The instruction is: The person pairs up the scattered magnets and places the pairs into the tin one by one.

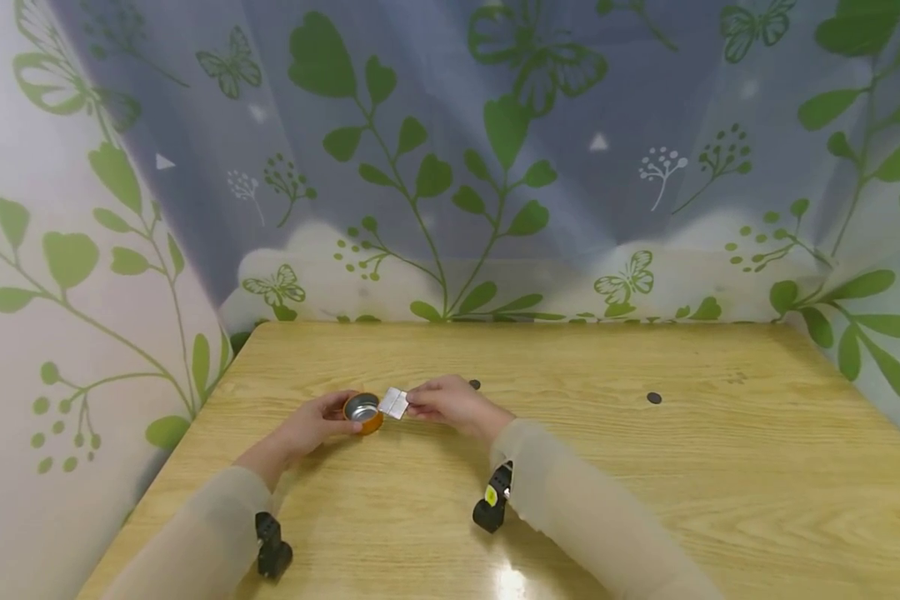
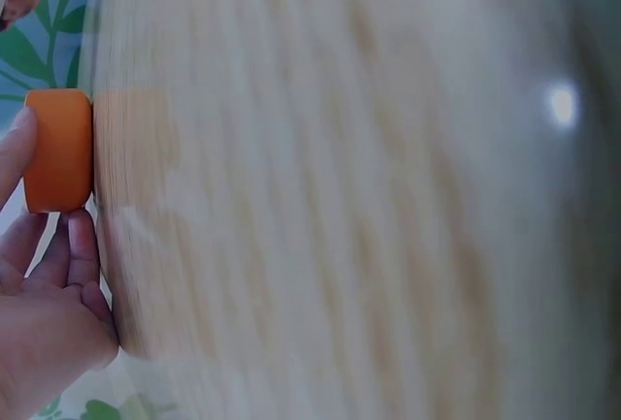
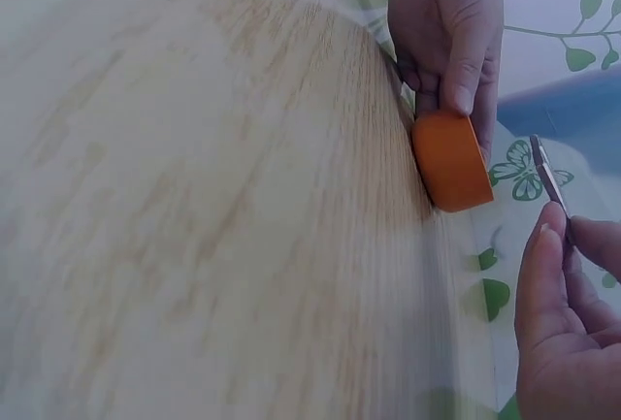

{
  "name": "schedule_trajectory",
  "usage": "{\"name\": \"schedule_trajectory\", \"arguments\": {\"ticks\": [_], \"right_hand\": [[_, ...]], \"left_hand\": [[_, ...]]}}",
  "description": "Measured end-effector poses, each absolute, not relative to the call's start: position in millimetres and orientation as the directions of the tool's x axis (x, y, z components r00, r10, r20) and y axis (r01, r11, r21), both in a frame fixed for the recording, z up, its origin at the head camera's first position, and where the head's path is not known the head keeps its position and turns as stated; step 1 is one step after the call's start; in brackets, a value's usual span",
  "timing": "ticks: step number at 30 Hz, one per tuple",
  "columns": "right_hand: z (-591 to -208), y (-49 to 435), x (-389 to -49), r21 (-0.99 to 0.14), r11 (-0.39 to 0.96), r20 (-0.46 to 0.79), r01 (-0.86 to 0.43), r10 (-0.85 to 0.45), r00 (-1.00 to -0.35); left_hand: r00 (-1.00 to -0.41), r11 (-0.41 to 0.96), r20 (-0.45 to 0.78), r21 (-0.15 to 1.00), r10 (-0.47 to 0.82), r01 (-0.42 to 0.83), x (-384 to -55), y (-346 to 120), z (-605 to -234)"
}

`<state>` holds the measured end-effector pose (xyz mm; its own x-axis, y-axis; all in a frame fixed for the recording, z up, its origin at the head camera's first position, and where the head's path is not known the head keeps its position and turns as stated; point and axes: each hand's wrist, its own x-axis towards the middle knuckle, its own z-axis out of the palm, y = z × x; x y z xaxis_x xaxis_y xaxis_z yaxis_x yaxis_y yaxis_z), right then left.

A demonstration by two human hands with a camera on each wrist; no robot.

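A small orange bowl (image 1: 373, 423) with a shiny silver inside sits on the wooden table, its open top facing up. My left hand (image 1: 317, 423) holds it from the left, thumb on the near side and fingers round the far side. In the left wrist view the orange wall of the bowl (image 2: 60, 151) shows between thumb and fingers. My right hand (image 1: 453, 406) pinches a flat silver square (image 1: 394, 403), marked with crossing lines, by its right edge. The square is close beside the bowl's right rim. Edge-on in the right wrist view, the silver square (image 3: 550, 179) looks thin.
Two small dark discs lie on the table: one disc (image 1: 475, 384) just behind my right hand, another disc (image 1: 654, 398) farther right. A leaf-patterned curtain (image 1: 450, 167) hangs along the table's back edge. Black wrist cameras are strapped to both sleeves.
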<state>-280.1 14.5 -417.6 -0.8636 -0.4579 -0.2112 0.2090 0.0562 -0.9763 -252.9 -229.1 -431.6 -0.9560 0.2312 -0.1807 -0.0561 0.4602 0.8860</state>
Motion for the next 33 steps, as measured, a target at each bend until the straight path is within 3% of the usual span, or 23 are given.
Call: {"name": "schedule_trajectory", "arguments": {"ticks": [18,23,27,33], "right_hand": [[-423,-32,-287,-0.984,0.06,-0.18,0.17,-0.362,-0.915],[-419,-39,-285,-0.959,0.282,-0.112,0.015,-0.332,-0.937],[-413,-43,-282,-0.85,0.488,0.002,-0.2,-0.376,-0.927],[-407,-51,-281,-0.696,0.621,0.067,-0.359,-0.442,-0.895]], "left_hand": [[-0.955,0.466,-0.197,0.882,0.222,-0.073,-254,-229,-432],[-0.953,0.467,-0.19,0.882,0.237,-0.06,-253,-230,-432],[-0.947,0.482,-0.2,0.875,0.251,-0.057,-251,-232,-430],[-0.947,0.481,-0.195,0.875,0.257,-0.049,-252,-232,-430]]}}
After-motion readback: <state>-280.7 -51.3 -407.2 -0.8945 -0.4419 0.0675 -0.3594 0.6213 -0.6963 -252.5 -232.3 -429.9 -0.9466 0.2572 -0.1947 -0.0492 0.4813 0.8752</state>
